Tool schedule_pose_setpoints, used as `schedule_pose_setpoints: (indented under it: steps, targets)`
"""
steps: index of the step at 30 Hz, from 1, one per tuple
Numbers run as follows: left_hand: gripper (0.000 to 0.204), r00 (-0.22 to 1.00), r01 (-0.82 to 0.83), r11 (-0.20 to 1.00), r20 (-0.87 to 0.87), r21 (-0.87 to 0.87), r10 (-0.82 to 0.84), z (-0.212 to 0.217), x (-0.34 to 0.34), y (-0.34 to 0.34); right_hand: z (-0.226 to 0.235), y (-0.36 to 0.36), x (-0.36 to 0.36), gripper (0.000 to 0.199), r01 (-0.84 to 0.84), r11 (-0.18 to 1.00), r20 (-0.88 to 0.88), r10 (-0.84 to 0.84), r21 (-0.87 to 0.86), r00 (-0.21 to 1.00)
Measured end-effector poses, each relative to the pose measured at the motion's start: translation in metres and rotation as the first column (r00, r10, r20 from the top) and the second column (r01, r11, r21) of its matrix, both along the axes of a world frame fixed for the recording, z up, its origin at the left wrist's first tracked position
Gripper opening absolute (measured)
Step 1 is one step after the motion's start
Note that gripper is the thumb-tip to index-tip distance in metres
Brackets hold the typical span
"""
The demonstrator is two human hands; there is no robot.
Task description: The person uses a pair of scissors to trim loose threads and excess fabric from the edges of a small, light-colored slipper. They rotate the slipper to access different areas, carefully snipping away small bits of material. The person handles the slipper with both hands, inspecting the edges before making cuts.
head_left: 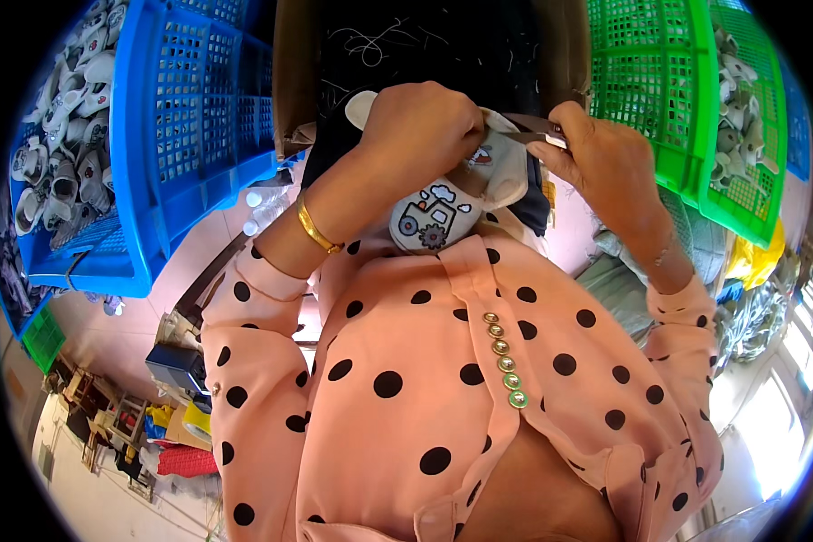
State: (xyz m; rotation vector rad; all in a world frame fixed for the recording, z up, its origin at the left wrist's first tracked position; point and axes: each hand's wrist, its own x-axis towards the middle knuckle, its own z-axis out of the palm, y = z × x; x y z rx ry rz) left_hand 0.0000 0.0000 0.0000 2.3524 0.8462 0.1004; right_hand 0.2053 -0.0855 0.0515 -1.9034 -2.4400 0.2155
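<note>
— Where's the piece?

— Centre of the frame, just above the polka-dot blouse (443,379): a small beige baby shoe (456,194) with a tractor patch. The left hand (420,131) is closed over its upper end; the right hand (596,154) pinches a small metal tool (537,135) (snips, probably) at its upper right edge.

— How would it handle?

— Light and soft, I'd judge; it would fold easily, so grip it at the firmer rim. Its long axis seems to run from upper right to lower left, though I can't tell which end is the toe.

— Around it?

— A blue crate (190,117) upper left, a green crate (686,99) upper right, more small shoes (63,135) beyond.
</note>
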Motion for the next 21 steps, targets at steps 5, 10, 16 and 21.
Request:
schedule_pose_setpoints:
  steps: [5, 10, 16, 21]
  targets:
    - [0.013, 0.998, 0.06, 0.997, -0.017, -0.04, -0.061, 0.0, -0.001, 0.008, 0.016, 0.013, -0.008, 0.033, -0.315, 0.949, 0.208, 0.304, 0.018, 0.929]
    - [0.015, 0.995, 0.09, 0.995, 0.041, -0.035, -0.089, -0.002, -0.003, 0.008, 0.02, 0.023, -0.019, 0.026, -0.42, 0.902, 0.397, 0.422, -0.097, 0.815]
    - [0.015, 0.985, 0.171, 0.984, 0.045, -0.05, -0.169, -0.002, -0.008, 0.011, 0.016, 0.032, -0.024, 0.028, -0.461, 0.857, 0.515, 0.509, -0.23, 0.689]
    - [0.014, 0.975, 0.216, 0.976, 0.051, -0.026, -0.215, -0.004, -0.009, 0.011, 0.009, 0.033, -0.028, 0.025, -0.457, 0.838, 0.573, 0.541, -0.3, 0.616]
